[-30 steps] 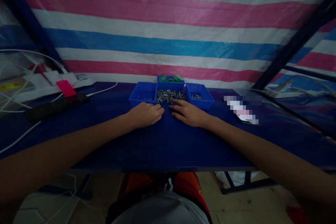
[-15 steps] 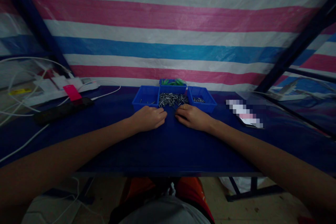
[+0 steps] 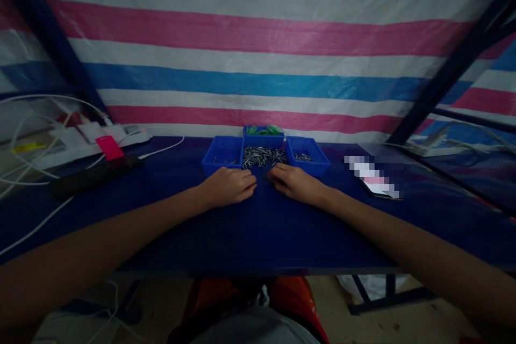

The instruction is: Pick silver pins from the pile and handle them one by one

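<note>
My left hand [image 3: 233, 187] rests on the blue table [image 3: 258, 236] in front of the left blue bin [image 3: 209, 160]. Its fingers are curled together, and anything inside them is hidden. Opposite it, my right hand [image 3: 294, 184] has its fingertips pinched at the near edge of a pile of small shiny metal pieces [image 3: 264, 157]. Whatever the pinch holds is too small and dark to name. A few similar pieces lie in the left bin. More lie in the right blue bin [image 3: 320, 164]. The pile sits between these two bins.
Behind the pile stands a blue bin with green items [image 3: 262, 130]. A black power bank or phone [image 3: 97, 174] lies at left beside white cables and a power strip [image 3: 133, 140]. A phone [image 3: 379, 185] lies at right. Striped sheeting [image 3: 258, 37] hangs behind the table.
The camera view has tilted up slightly, so the scene sits a little lower. My right fingers have shifted slightly at the pile's edge. My left hand stays almost in place.
</note>
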`<state>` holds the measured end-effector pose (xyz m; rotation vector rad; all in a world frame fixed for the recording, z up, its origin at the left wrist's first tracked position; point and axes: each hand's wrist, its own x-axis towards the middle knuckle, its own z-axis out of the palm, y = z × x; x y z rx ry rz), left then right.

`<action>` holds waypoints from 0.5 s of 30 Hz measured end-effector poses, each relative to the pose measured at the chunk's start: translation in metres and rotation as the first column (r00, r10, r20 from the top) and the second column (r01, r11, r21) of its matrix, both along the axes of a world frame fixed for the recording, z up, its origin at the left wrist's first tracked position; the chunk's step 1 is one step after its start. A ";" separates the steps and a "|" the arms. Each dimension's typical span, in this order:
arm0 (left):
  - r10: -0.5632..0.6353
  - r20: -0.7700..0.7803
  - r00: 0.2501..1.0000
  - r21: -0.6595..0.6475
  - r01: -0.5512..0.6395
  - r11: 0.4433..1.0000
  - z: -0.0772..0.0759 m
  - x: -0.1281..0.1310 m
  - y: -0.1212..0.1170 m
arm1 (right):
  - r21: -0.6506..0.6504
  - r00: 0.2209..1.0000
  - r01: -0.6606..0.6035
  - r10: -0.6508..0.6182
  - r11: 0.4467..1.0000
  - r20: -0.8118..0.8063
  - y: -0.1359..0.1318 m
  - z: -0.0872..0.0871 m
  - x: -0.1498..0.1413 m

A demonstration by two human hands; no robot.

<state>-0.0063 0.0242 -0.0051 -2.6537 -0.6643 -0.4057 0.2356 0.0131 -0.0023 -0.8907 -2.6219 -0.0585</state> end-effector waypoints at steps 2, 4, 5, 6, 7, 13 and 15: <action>0.009 0.028 1.000 -0.019 -0.008 1.000 0.000 0.001 -0.002 | -0.004 1.000 -0.012 0.012 1.000 -0.022 -0.002 0.001 -0.001; 0.018 0.057 0.998 -0.039 -0.016 0.999 0.000 0.003 -0.004 | -0.009 0.999 -0.042 0.042 0.999 -0.034 -0.006 0.002 -0.003; 0.020 0.064 0.998 -0.049 -0.016 0.999 -0.001 0.004 -0.005 | -0.012 0.997 -0.064 0.063 0.998 -0.036 -0.008 0.003 -0.005; 0.019 0.067 0.998 -0.058 -0.015 0.998 -0.002 0.005 -0.006 | -0.015 0.996 -0.089 0.088 0.996 -0.033 -0.010 0.004 -0.006; 0.016 0.067 0.998 -0.065 -0.012 0.998 -0.002 0.006 -0.006 | -0.018 0.993 -0.114 0.113 0.993 -0.030 -0.012 0.004 -0.007; 0.011 0.063 0.998 -0.085 -0.005 0.996 -0.005 0.006 -0.004 | -0.016 0.986 -0.168 0.168 0.986 -0.015 -0.014 0.004 -0.009; -0.010 0.059 0.998 -0.090 0.015 0.996 -0.005 0.005 -0.004 | -0.011 0.988 -0.152 0.151 0.988 -0.010 -0.012 0.003 -0.008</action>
